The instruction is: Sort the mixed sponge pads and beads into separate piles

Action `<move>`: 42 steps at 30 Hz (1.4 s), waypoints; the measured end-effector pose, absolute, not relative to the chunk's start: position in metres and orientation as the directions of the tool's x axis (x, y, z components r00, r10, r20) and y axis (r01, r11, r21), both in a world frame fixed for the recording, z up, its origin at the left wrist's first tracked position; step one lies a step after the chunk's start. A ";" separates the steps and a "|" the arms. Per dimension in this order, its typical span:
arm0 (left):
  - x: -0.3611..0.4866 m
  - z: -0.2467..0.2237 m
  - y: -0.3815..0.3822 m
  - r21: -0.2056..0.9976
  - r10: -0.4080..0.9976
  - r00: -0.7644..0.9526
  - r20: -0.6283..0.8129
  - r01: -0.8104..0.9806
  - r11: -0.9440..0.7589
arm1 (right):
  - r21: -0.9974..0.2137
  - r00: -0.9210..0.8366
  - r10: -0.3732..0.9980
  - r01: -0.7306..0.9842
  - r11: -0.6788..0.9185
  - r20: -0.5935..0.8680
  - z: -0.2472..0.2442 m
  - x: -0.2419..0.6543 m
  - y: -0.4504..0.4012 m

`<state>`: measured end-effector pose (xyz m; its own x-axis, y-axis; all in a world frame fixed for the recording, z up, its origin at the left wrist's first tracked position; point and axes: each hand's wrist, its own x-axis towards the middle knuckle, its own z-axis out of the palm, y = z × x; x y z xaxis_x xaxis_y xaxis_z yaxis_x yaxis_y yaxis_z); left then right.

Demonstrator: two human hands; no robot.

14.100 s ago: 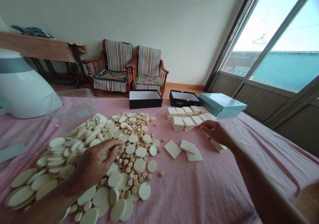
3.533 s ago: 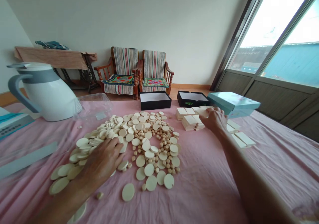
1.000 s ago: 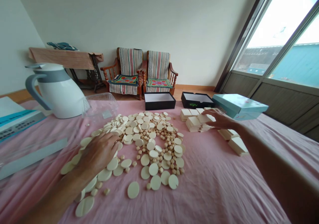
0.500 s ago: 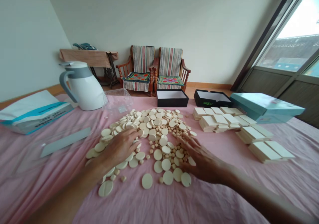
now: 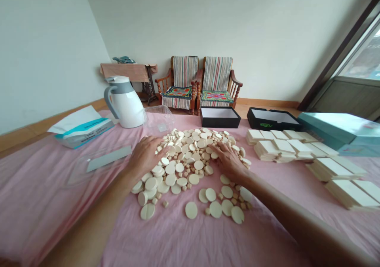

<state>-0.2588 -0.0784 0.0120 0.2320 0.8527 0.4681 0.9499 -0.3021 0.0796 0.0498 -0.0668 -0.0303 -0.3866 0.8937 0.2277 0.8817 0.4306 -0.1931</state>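
A wide heap of pale wooden discs (image 5: pixel 194 179) and small wooden cubes lies on the pink cloth (image 5: pixel 166 239). My left hand (image 5: pixel 147 155) rests against the heap's left edge, its fingers apart and reaching over the discs. On the right side of the heap, my right hand (image 5: pixel 230 159) lies palm down with spread fingers on discs and cubes. Neither hand grips anything that I can see; the undersides of both are hidden. Some discs, among them a lone one (image 5: pixel 191 210), lie scattered nearer to me.
Stacks of pale rectangular boards (image 5: pixel 293 146) stand at the right, beside a light blue box (image 5: pixel 341 130). Behind are two black trays (image 5: pixel 220 121) and a clear plastic container (image 5: pixel 160 118). A white jug (image 5: pixel 127 108), a tissue pack (image 5: pixel 84 130) and a clear lid (image 5: pixel 103 162) occupy the left.
Both hands have moved farther forward around the heap, and its discs and cubes have shifted and bunched together. The whole view has turned a little to the left.
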 end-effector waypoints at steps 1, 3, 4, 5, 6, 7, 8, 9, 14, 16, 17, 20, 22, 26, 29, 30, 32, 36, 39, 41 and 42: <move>-0.262 0.011 -0.078 0.061 0.870 0.224 0.439 0.959 -0.278 | -0.197 -0.355 0.899 0.891 0.408 0.256 -0.030 0.051 -0.068; -0.263 0.007 -0.077 0.038 0.900 0.210 0.383 0.969 -0.243 | -0.194 -0.321 0.893 0.899 0.392 0.315 -0.030 0.053 -0.074; -0.261 0.005 -0.078 0.033 0.908 0.213 0.361 0.970 -0.241 | -0.193 -0.321 0.883 0.896 0.400 0.342 -0.031 0.054 -0.079; -0.259 0.003 -0.079 0.034 0.910 0.227 0.346 0.967 -0.254 | -0.194 -0.329 0.871 0.888 0.417 0.365 -0.032 0.055 -0.085; -0.254 0.000 -0.080 0.046 0.908 0.252 0.335 0.958 -0.282 | -0.199 -0.337 0.859 0.878 0.434 0.386 -0.033 0.056 -0.091; -0.249 -0.002 -0.081 0.070 0.902 0.285 0.325 0.944 -0.323 | -0.208 -0.343 0.848 0.868 0.451 0.405 -0.035 0.056 -0.097; -0.243 -0.003 -0.083 0.106 0.893 0.321 0.316 0.923 -0.369 | -0.222 -0.341 0.839 0.859 0.461 0.423 -0.038 0.056 -0.102; -0.237 -0.004 -0.084 0.152 0.885 0.351 0.306 0.899 -0.409 | -0.237 -0.336 0.833 0.851 0.468 0.439 -0.040 0.056 -0.106; -0.204 -0.003 -0.092 0.299 0.869 0.393 0.300 0.827 -0.477 | -0.268 -0.364 0.792 0.802 0.534 0.490 -0.046 0.056 -0.113; -0.192 -0.003 -0.093 0.311 0.857 0.413 0.308 0.808 -0.500 | -0.269 -0.371 0.781 0.791 0.549 0.502 -0.046 0.056 -0.113; -0.186 -0.002 -0.093 0.322 0.845 0.432 0.316 0.789 -0.524 | -0.275 -0.366 0.780 0.789 0.549 0.508 -0.046 0.057 -0.112; -0.173 0.001 -0.094 0.349 0.771 0.549 0.324 0.688 -0.637 | -0.309 -0.346 0.785 0.779 0.546 0.514 -0.047 0.061 -0.110; -0.168 0.007 -0.093 0.371 0.712 0.627 0.317 0.609 -0.702 | -0.335 -0.335 0.788 0.767 0.547 0.517 -0.049 0.064 -0.107; -0.180 0.019 -0.077 0.387 0.765 0.550 0.335 0.659 -0.644 | -0.392 -0.286 0.786 0.742 0.543 0.547 -0.056 0.071 -0.098; -0.203 0.021 -0.050 0.356 0.852 0.400 0.339 0.783 -0.510 | -0.437 -0.227 0.788 0.728 0.528 0.573 -0.061 0.073 -0.092; -0.210 0.018 -0.040 0.343 0.866 0.377 0.328 0.806 -0.482 | -0.445 -0.212 0.788 0.728 0.522 0.578 -0.062 0.074 -0.091; -0.220 0.010 -0.022 0.310 0.887 0.356 0.294 0.843 -0.441 | -0.445 -0.204 0.789 0.731 0.517 0.580 -0.063 0.074 -0.090; -0.220 -0.011 -0.007 0.230 0.908 0.347 0.233 0.888 -0.398 | -0.427 -0.230 0.791 0.739 0.521 0.566 -0.063 0.074 -0.090; -0.208 -0.017 -0.012 0.189 0.906 0.378 0.189 0.891 -0.412 | -0.419 -0.246 0.794 0.742 0.524 0.556 -0.064 0.073 -0.090; -0.200 -0.016 -0.019 0.177 0.891 0.426 0.158 0.875 -0.450 | -0.419 -0.242 0.794 0.744 0.520 0.557 -0.064 0.073 -0.090; -0.197 -0.014 -0.023 0.174 0.879 0.456 0.141 0.862 -0.476 | -0.419 -0.240 0.796 0.746 0.518 0.556 -0.064 0.074 -0.090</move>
<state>-0.1969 -0.0229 -0.0141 0.4563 0.8785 0.1411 0.8622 -0.4758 0.1741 0.0735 -0.0899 -0.0643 -0.2399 0.7958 0.5560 0.7458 0.5177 -0.4192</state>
